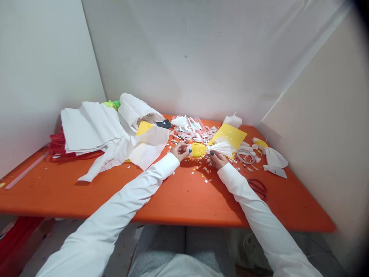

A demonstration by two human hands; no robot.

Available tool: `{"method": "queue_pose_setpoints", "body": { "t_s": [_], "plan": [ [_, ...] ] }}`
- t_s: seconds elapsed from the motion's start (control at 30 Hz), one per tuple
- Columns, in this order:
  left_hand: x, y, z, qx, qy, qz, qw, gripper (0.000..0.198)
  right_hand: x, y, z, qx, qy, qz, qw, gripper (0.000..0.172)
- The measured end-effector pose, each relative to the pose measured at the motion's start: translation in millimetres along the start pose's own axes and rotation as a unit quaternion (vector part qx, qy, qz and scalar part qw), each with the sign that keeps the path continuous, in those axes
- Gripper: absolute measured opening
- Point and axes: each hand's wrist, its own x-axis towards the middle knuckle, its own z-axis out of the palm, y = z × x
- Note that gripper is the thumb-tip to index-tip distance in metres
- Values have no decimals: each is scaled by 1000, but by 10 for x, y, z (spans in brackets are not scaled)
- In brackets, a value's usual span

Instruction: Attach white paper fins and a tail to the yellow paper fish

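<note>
Between my two hands, just above the orange table (pixel 184 204), is a yellow paper shape with a gathered white paper tail (pixel 198 150). My left hand (pixel 180 151) is closed on its left end, thumb and fingers pinching it. On the other side my right hand (pixel 218 158) pinches it near the base of the white tail (pixel 221 148), which fans out to the right. A similar yellow and white paper piece (pixel 272 156) lies at the far right. Behind my right hand rests a yellow sheet (pixel 238 134) with white bits on it.
White paper sheets (pixel 92 127) and a white roll (pixel 138 109) pile up at the left, over red material (pixel 57 144). A clear box of pens (pixel 194 124) stands at the back amid paper scraps. A tape roll (pixel 245 156) and dark-handled scissors (pixel 257 188) lie right.
</note>
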Motion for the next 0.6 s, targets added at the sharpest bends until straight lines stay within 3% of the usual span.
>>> {"method": "queue_pose_setpoints", "body": {
  "t_s": [0.2,0.4,0.6],
  "plan": [
    [-76,-47,44,17,-54,7,998,33,73,45,-47,31,39,22,999,50],
    [-31,-72,17,20,-30,6,999,32,52,14,-55,49,33,2,998,53],
    [-97,7,31,9,-64,-1,998,35,41,17,-49,-4,32,-27,999,50]
  ]
}}
